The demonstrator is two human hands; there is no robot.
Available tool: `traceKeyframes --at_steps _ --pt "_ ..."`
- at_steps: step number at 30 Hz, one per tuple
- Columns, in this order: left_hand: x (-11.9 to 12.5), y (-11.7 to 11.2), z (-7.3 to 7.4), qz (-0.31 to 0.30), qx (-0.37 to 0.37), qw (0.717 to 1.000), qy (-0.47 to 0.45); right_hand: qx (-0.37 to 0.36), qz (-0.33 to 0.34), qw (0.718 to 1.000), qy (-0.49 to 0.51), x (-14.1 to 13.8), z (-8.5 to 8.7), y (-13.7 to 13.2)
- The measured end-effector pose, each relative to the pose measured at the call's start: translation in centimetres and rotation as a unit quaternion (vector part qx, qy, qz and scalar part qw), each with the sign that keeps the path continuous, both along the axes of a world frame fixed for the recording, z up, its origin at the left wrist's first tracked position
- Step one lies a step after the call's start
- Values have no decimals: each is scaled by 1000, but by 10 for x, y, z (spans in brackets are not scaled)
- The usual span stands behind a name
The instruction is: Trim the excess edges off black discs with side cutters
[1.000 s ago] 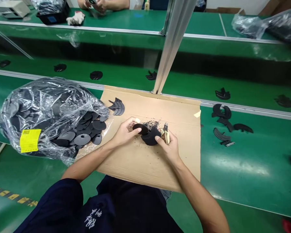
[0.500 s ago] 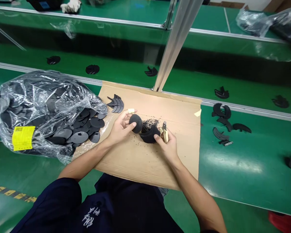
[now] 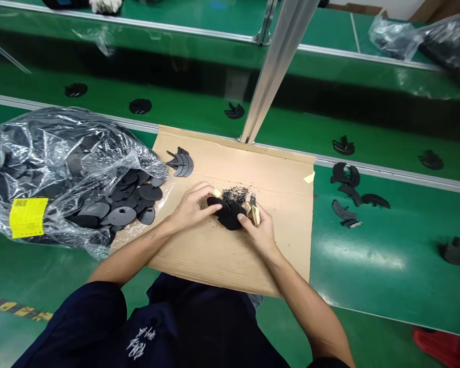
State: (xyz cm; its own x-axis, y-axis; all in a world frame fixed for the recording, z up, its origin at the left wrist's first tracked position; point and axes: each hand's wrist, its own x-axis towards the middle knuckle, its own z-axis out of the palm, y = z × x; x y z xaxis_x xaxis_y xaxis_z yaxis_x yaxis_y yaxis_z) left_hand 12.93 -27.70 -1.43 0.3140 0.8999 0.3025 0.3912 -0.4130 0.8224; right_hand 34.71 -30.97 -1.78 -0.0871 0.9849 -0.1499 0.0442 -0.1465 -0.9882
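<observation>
Green tabletop (image 3: 368, 286) spreads before me, a metal post (image 3: 278, 71) rising toward twelve o'clock and a row of black parts (image 3: 140, 106) on the strip beyond, strung from ten to two. Cardboard (image 3: 214, 260) lies at the centre, and over it I have both hands. My left hand (image 3: 189, 208) has its fingers narrowed on a black disc (image 3: 216, 207), with something pale on one fingertip. At its three o'clock, my right hand (image 3: 263, 231) has its fingers holding a curved piece (image 3: 230, 222) and the cutters (image 3: 255, 215). Disc and curved piece overlap from where I watch; whether they touch, I cannot tell. Just past them, at twelve, black scraps (image 3: 235, 193) dot the cardboard. At ten o'clock I see a fan (image 3: 183, 163) of dark pieces; at nine, a clear bag (image 3: 61, 138) of discs with a yellow label (image 3: 28, 217). Several curved parts (image 3: 375, 200) lie at three.
</observation>
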Motion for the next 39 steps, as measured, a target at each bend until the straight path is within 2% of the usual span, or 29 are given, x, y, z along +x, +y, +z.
traceKeyframes --at_steps 3,5,9,12,16,18,22,27,31,35,39 --pt "-3 1 1 -18 -22 1000 9 -1 -3 1000 -7 0 -1 0" --pt "-3 1 0 -25 -67 997 -9 -3 -5 1000 -8 0 -2 0" --pt "4 -4 -4 -6 -170 978 -122 -16 -13 1000 8 -1 -5 0" --pt "12 -8 -6 34 -153 976 -151 -34 -22 999 19 -1 -8 0" --pt "18 -12 -6 51 -79 991 -93 -43 -34 998 24 0 -10 -1" --pt "17 -12 -7 54 -69 994 -72 -40 -35 998 25 0 -9 -1" --pt "16 -13 -12 61 -125 987 -84 -27 -31 999 22 -1 -6 -3" --pt "20 -14 -21 -12 -206 963 -176 0 -22 1000 0 -1 -6 -5" --pt "23 -14 -23 -14 -226 951 -212 11 -14 1000 -4 -1 -6 -6" --pt "20 -15 -20 -13 -195 961 -197 31 1 999 -31 1 -3 -6" --pt "11 -17 -17 -10 -74 994 -79 149 7 982 -117 6 2 -3"
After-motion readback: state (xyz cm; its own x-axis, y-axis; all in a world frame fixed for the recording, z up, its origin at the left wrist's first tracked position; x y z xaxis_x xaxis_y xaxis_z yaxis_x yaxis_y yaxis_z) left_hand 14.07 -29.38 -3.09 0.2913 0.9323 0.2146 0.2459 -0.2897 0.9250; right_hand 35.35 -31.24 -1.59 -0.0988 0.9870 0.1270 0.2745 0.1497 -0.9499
